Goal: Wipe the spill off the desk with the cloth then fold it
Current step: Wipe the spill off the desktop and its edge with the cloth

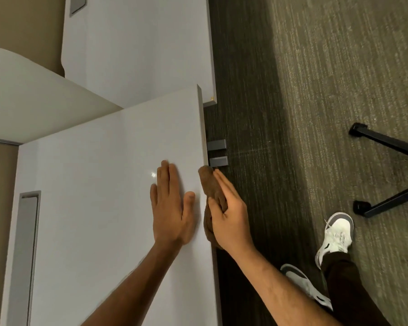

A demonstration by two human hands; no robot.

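Note:
A white desk (99, 184) fills the left and middle of the head view. My left hand (171, 205) lies flat on the desk top near its right edge, fingers straight. A small shiny spot (153, 174) glints just left of its fingertips. A bunched brown cloth (210, 187) sits against the desk's right edge. My right hand (229, 212) holds the cloth there, thumb curled over it and fingers stretched along it, just off the edge. Part of the cloth is hidden under that hand.
A grey cable slot (25, 250) is set into the desk at the left. A second white desk (139, 48) stands behind. Grey brackets (218, 152) stick out under the edge. Carpet, my white shoes (335, 236) and black chair legs (386, 170) lie to the right.

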